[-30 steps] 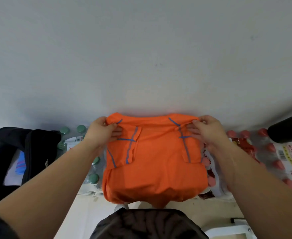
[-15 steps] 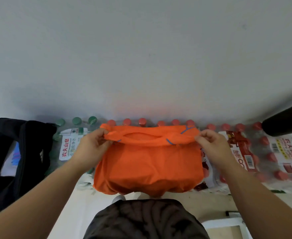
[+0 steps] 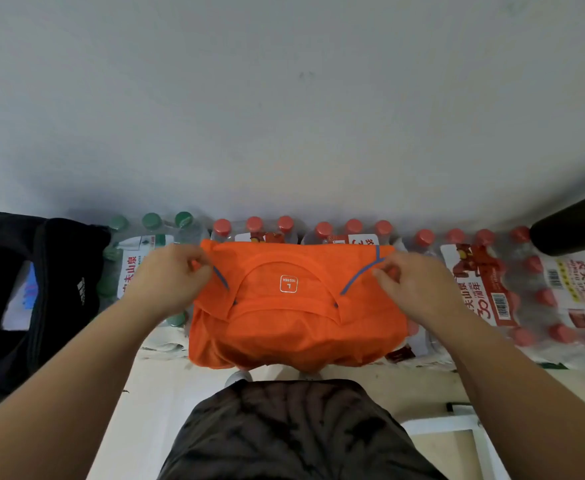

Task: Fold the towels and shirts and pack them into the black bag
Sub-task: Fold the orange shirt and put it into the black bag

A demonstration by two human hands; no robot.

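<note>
Wall (image 3: 284, 98): plain pale grey, filling everything above the row of bottles.
Person's dark top (image 3: 284, 438): blotchy black and brown cloth at the bottom, between the two forearms.
Black bag (image 3: 62, 271): stands at the far left on the floor with its mouth gaping; something white and blue (image 3: 21, 299) shows inside, and a small white logo sits on its side.
Red-capped water packs (image 3: 492, 292): shrink-wrapped bottles lined up along the wall, from behind the shirt out to the right.
Green-capped water pack (image 3: 135, 261): same sort of wrap, sitting between the bag and the red-capped ones.
Orange shirt (image 3: 294, 330): held up off the floor in front of the bottles, outside the bag and to its right; neck opening uppermost, blue piping on both shoulders, lower part hanging in bunched folds.
Black tube (image 3: 575, 230): a dark round bar coming in from the right edge, above the packs.
Left hand (image 3: 173, 282): fingers curled, pinching the shirt's left shoulder edge.
Right hand (image 3: 419, 289): fingers curled, pinching the right shoulder edge.
Size label (image 3: 288, 283): printed inside the neck, an "L" read upside down.
</note>
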